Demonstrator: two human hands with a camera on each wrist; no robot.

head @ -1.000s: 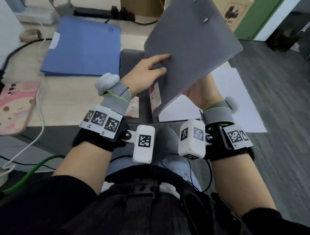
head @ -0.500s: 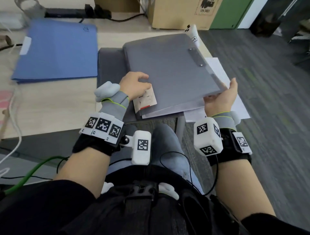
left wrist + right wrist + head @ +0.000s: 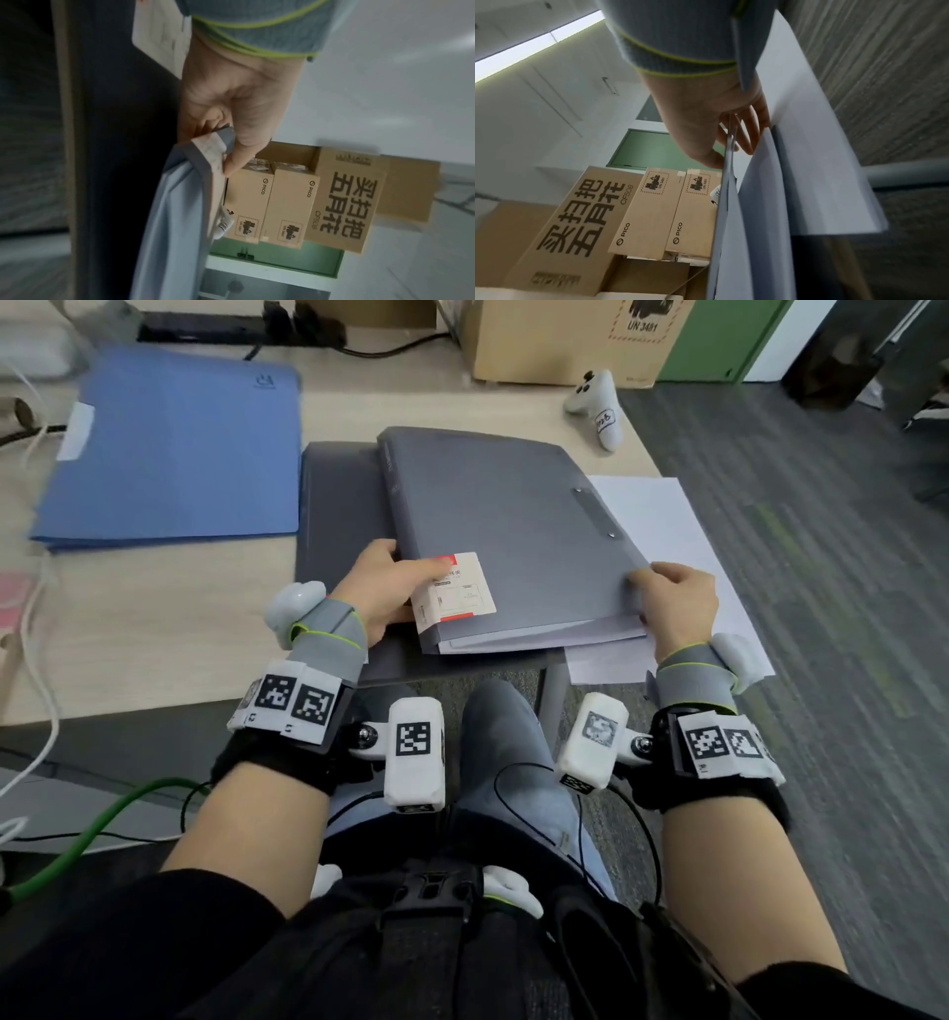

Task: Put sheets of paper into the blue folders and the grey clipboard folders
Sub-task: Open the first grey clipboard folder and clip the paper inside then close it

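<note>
A grey clipboard folder (image 3: 503,526) lies almost shut over a second grey folder (image 3: 339,505) at the table's front edge, with white paper showing between its covers. My left hand (image 3: 395,577) pinches its near-left corner by the white and red label (image 3: 454,595); in the left wrist view the thumb (image 3: 239,160) presses on the cover edge (image 3: 205,162). My right hand (image 3: 672,598) grips the near-right corner, thumb on top; the right wrist view shows the cover edge (image 3: 727,162) between thumb and fingers. A loose white sheet (image 3: 662,516) lies under the folder. A blue folder (image 3: 174,449) lies shut at the left.
A white controller (image 3: 598,405) lies at the table's back right. Cardboard boxes (image 3: 565,336) stand behind the table. A black power strip (image 3: 231,328) and cables run along the back. White cables (image 3: 36,634) and a pink object (image 3: 13,593) are at the left edge.
The grey folder, held upright a second ago, has come down flat onto the table and its cover is nearly closed. Both hands followed it down to its near corners.
</note>
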